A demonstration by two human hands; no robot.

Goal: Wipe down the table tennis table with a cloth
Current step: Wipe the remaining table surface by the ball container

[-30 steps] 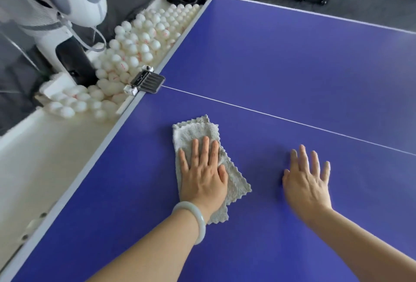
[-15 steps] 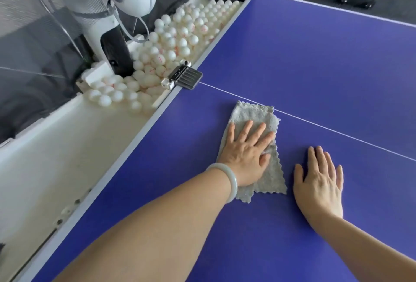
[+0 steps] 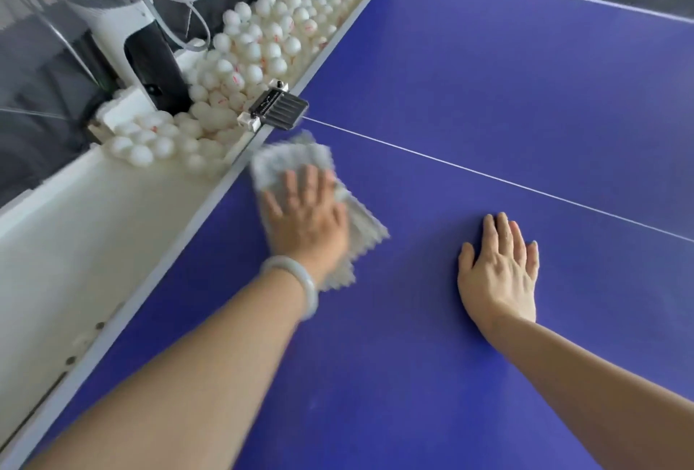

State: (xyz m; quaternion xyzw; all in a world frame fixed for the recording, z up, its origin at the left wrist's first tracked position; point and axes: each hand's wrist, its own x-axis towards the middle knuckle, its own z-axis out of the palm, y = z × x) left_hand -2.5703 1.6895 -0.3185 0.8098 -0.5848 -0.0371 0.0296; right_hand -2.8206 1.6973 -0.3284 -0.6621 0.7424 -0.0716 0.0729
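Head view: left hand (image 3: 306,222) fingers straight, pressing cloth (image 3: 293,165) on table (image 3: 488,75); right hand (image 3: 497,270) flat, fingers together.

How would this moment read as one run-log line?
left hand: pressing grey cloth flat near black clamp | right hand: flat on table tennis table | step: wiping

Two hands (image 3: 304,222) (image 3: 499,270), one cloth (image 3: 293,160), one table (image 3: 488,75), one clamp (image 3: 281,108), many balls (image 3: 263,53).
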